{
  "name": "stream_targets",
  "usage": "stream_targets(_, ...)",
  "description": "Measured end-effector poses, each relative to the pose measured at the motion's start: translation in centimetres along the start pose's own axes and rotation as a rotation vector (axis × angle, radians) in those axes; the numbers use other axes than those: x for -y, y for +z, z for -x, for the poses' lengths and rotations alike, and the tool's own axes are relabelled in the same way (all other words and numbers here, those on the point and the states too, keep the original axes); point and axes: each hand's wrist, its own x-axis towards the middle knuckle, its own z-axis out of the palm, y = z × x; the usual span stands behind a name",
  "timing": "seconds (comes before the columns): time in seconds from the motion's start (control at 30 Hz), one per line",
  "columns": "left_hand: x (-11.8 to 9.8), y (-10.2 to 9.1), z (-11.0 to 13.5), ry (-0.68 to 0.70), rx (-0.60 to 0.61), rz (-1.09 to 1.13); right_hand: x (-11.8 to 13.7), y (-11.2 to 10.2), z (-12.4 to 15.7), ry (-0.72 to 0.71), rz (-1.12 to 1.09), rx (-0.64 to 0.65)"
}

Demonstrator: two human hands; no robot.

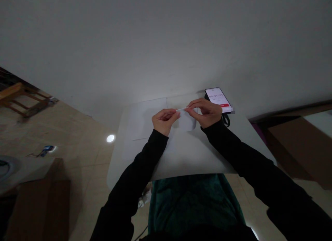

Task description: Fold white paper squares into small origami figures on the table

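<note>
Over the white table (pixel 192 161) I hold a small piece of white paper (pixel 187 122) by its upper edge, where it looks folded or pinched narrow. My left hand (pixel 164 120) grips the left end between thumb and fingers. Close by, my right hand (pixel 204 111) pinches the right end the same way. The paper's lower part hangs or rests toward me, and I cannot tell whether it touches the table. Larger white sheets (pixel 144 118) lie flat on the table to the left, partly behind my left hand.
A phone (pixel 218 97) with a lit timer screen is propped beyond my right hand, a black strap (pixel 226 120) below it. The wall (pixel 166 44) borders the table's far edge. A wooden stool (pixel 20 99) stands far left; cardboard boxes (pixel 38 206) flank both sides. Green cloth (pixel 194 203) covers my lap.
</note>
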Motion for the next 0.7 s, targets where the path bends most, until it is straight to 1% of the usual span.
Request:
stream_targets(0.13, -0.3, 0.0, 0.1, 0.017, -0.018, -0.043, 0.4, 0.0, 0.0, -0.005, 0.047, 0.005)
stream_targets(0.27, -0.3, 0.0, 0.1, 0.002, -0.037, -0.07, 0.7, 0.0, 0.0, -0.006, 0.078, 0.038)
stream_targets(0.37, -0.3, 0.0, 0.1, -0.006, -0.045, -0.059, 0.8, 0.1, 0.1, 0.039, 0.065, 0.035)
stream_targets(0.4, -0.3, 0.1, 0.1, -0.006, -0.052, -0.057, 0.9, 0.2, 0.1, 0.076, 0.056, 0.023)
stream_targets(0.47, -0.4, 0.1, 0.1, -0.004, -0.077, -0.058, 1.0, 0.4, 0.3, 0.193, 0.024, -0.009)
stream_targets(0.53, -0.5, 0.1, 0.0, 0.001, -0.114, -0.058, 0.9, 0.8, 0.5, 0.335, -0.047, -0.024)
stream_targets(0.6, -0.5, 0.0, -0.2, 0.003, -0.157, -0.049, 0.6, 1.1, 0.7, 0.454, -0.141, -0.012)
stream_targets(0.7, -0.3, -0.2, -0.6, -0.003, -0.217, -0.041, -0.1, 1.3, 0.9, 0.565, -0.201, -0.047)
